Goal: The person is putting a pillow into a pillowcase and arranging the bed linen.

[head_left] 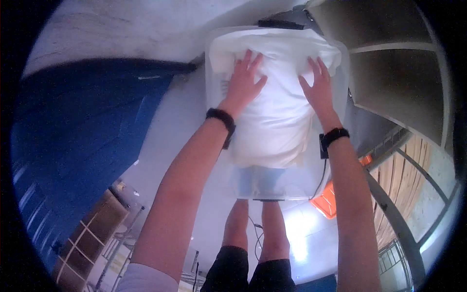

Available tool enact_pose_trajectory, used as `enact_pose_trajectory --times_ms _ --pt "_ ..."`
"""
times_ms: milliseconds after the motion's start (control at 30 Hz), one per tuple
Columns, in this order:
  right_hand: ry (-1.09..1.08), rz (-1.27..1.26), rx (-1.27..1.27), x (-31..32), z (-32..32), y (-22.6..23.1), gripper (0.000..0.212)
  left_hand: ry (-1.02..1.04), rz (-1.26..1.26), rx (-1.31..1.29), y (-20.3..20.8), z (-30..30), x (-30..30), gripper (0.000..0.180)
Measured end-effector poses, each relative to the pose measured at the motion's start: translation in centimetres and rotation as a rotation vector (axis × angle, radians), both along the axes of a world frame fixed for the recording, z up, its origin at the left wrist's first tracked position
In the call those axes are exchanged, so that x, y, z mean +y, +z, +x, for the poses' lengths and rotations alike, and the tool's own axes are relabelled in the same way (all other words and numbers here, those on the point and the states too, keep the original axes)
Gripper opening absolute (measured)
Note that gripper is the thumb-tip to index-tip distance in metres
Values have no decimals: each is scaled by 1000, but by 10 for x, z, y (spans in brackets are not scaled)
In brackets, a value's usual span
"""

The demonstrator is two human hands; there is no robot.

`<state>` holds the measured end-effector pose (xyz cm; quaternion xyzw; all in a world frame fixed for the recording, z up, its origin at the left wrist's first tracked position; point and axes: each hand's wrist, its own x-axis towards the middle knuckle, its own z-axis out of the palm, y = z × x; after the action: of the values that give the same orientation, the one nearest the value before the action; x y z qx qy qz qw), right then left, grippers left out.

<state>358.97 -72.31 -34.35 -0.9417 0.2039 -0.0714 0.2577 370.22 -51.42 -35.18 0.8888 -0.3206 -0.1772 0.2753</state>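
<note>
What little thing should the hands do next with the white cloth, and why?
Perhaps smooth the white cloth gently toward the person: the left hand and right hand are spread over its far part, and it stops short of the clear box's near end.

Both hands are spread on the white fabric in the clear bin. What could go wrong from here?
1. The white fabric looks bulky, so it might bulge or shift when the left hand and right hand lift.
2. A dark cable hangs by the right wristband, so it may snag on the clear bin.
</note>
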Motion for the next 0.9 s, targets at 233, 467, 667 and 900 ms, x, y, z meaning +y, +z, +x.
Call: enact_pose_trajectory --times_ms 233,467,667,900 --pt "29 102 147 6 4 -77 61 48 -11 14 -80 -1 -5 65" --pt "110 103 114 0 13 -157 60 66 52 33 -167 -3 -9 58" --pt "162 24 60 -10 19 -196 56 186 72 127 -191 -7 -21 56" --pt "46 0 216 36 -26 -144 76 127 95 198 -131 -31 18 61"
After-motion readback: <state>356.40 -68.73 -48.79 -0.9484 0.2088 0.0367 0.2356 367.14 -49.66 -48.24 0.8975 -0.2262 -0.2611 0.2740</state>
